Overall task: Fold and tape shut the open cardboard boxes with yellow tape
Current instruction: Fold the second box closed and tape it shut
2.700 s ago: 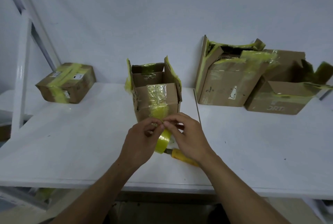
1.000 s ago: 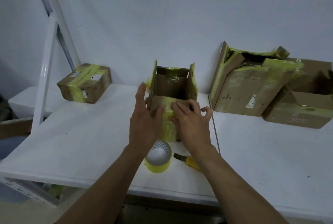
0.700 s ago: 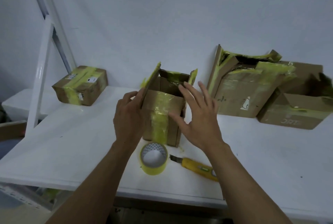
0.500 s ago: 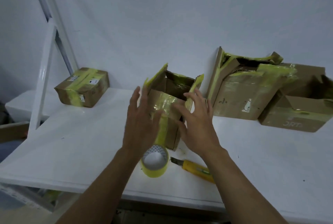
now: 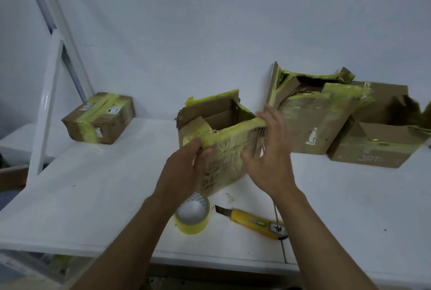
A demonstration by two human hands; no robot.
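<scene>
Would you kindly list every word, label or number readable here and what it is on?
"JRT": pale print on the right open box.
Dark print on the held box: too blurred to read.
Label on the knife and stickers on the sealed box: too small to read.

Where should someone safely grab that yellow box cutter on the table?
Take the yellow box cutter by the middle of its plastic handle, coming down from above. It lies flat on the white table, dark blade sticking out bare at the end toward the yellow tape roll; avoid that end.
</scene>
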